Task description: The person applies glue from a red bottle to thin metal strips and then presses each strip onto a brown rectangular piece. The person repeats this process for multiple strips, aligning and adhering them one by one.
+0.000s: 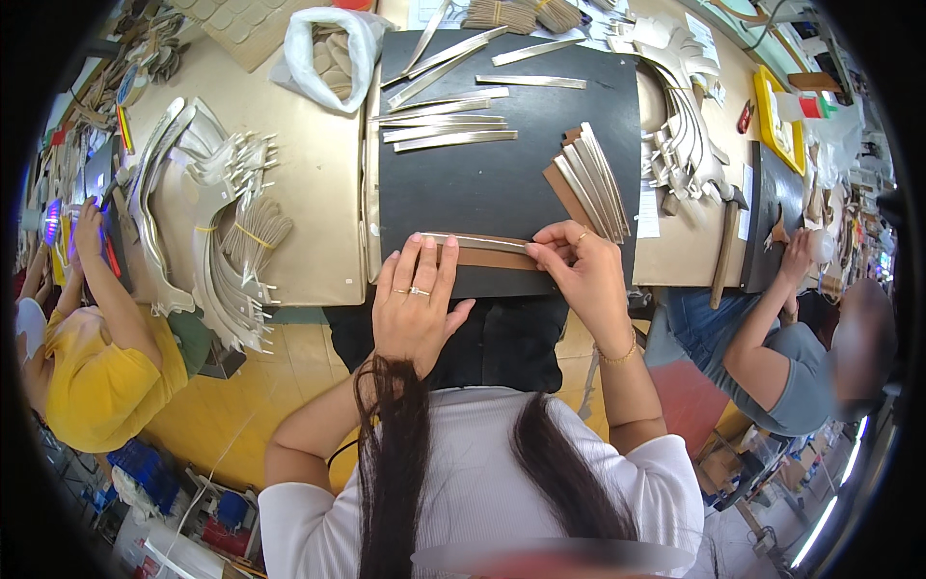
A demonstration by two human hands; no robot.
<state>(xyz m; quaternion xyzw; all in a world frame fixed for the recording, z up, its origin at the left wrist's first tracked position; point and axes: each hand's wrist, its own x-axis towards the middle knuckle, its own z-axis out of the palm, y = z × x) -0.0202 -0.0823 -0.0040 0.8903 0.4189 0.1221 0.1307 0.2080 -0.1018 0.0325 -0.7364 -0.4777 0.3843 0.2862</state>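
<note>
A narrow metallic-looking strip lies along the upper edge of a brown leather-like strip near the front of a black mat. My left hand is open, its outstretched fingertips resting on the strips' left end. At the other end, my right hand pinches the metallic strip between thumb and fingers. Just beyond it, several metallic strips lie fanned over brown pieces. Several loose metallic strips are spread over the mat's far left part.
Stacks of pale curved parts and a banded bundle lie at left; more curved parts are at right beside a hammer. A white bag stands at the far left. Other people sit on both sides.
</note>
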